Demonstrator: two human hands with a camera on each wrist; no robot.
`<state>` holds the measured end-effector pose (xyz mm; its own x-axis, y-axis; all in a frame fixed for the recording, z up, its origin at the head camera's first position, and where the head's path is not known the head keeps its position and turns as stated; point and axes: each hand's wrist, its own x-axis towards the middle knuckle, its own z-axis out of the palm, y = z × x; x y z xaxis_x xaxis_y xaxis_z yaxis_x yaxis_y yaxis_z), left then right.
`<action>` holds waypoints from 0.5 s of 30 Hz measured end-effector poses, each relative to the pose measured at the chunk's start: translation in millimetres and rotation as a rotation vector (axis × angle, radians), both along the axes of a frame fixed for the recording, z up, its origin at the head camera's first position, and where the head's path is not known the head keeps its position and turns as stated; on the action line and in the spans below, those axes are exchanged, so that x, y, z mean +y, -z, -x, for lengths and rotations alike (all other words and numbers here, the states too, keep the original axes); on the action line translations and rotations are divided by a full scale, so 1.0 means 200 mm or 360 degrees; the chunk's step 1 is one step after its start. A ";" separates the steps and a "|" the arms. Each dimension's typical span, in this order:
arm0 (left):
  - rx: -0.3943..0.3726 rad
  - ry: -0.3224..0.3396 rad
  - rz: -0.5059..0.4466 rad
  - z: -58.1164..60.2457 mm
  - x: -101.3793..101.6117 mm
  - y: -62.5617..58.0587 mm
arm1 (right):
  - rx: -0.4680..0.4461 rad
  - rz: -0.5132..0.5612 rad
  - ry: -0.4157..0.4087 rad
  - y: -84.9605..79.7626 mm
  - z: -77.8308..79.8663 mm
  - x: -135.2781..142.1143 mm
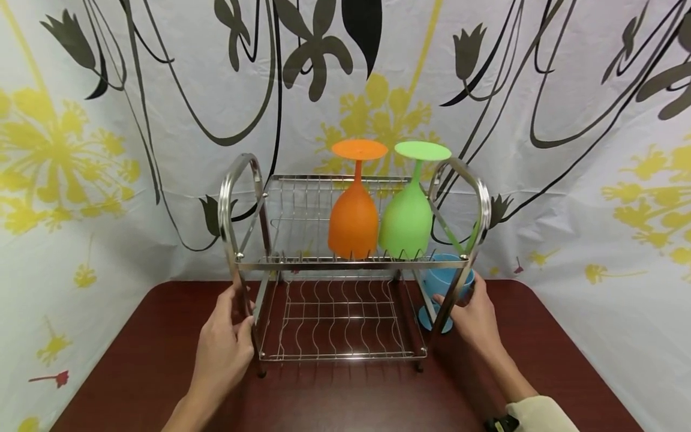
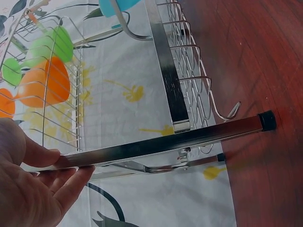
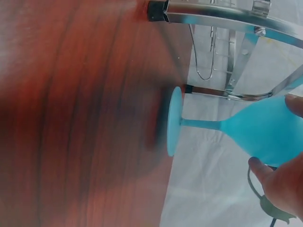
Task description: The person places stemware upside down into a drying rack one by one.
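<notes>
A two-tier metal dish rack (image 1: 291, 265) stands on the table. My left hand (image 1: 221, 342) holds its left front post, and in the left wrist view the thumb and fingers lie on opposite sides of the metal leg (image 2: 156, 145). Beside the rack's right side, my right hand (image 1: 477, 315) grips a blue goblet (image 3: 265, 127) by its bowl. That goblet is upright, its round foot close to the table top. An orange goblet (image 1: 353, 222) and a green goblet (image 1: 407, 222) sit upside down, side by side, on the upper tier.
The dark red wooden table (image 1: 345, 402) reaches back to a white curtain (image 1: 178, 180) printed with yellow and dark flowers. The lower tier (image 1: 340, 318) has wavy wire dividers. Black caps (image 2: 267, 120) cover the rack's feet. A watch (image 1: 502, 423) is on the right wrist.
</notes>
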<state>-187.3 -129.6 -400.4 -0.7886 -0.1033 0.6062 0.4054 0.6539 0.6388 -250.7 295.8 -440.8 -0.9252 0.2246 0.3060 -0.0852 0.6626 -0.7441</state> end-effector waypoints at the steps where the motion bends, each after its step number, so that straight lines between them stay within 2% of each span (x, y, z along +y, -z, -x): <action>1: -0.0002 0.0004 0.0001 0.00 0.00 0.00 | -0.0001 0.0010 0.0001 0.00 -0.02 0.00; 8: 0.0008 0.0030 0.0001 0.01 0.01 0.00 | 0.0041 -0.0018 0.0011 -0.06 -0.17 0.01; 15: 0.0018 0.0012 -0.0001 0.01 0.01 0.00 | 0.0147 -0.0098 -0.0023 -0.11 -0.26 0.00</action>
<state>-188.9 -127.6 -400.3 -0.7823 -0.0977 0.6152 0.4176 0.6506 0.6343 -199.5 295.7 -418.3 -0.8955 0.1898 0.4026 -0.1612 0.7048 -0.6908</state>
